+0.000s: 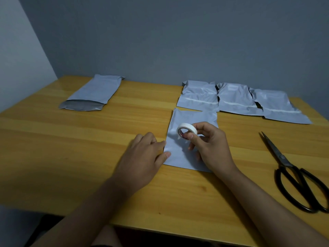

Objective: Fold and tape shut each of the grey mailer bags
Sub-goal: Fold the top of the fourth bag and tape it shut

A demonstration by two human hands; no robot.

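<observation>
1. A folded grey mailer bag point(179, 148) is lying flat near the middle of a wooden bench point(71, 157), serving here as the landmark for everything else.
2. The right hand point(210, 145) is hovering over that bag, its fingers point(191, 136) curling round a roll of white tape point(186, 131) and holding it up on edge just above the bag's upper half.
3. The left hand point(144, 154) is resting flat on the bench at the bag's left edge, its fingers relaxed and nearly straight, the thumb and forefinger tips touching the bag's left border.
4. Three taped mailer bags point(236, 98) are sitting in an overlapping row just beyond the landmark bag and stretching off to its right, each showing a white strip across its front.
5. An unsealed mailer bag point(96, 91) is lying well off to the landmark bag's far left, its dark flap open and pointing toward the person.
6. Black scissors point(292, 172) are lying closed on the bench to the landmark bag's right, blades pointing away from the person.
</observation>
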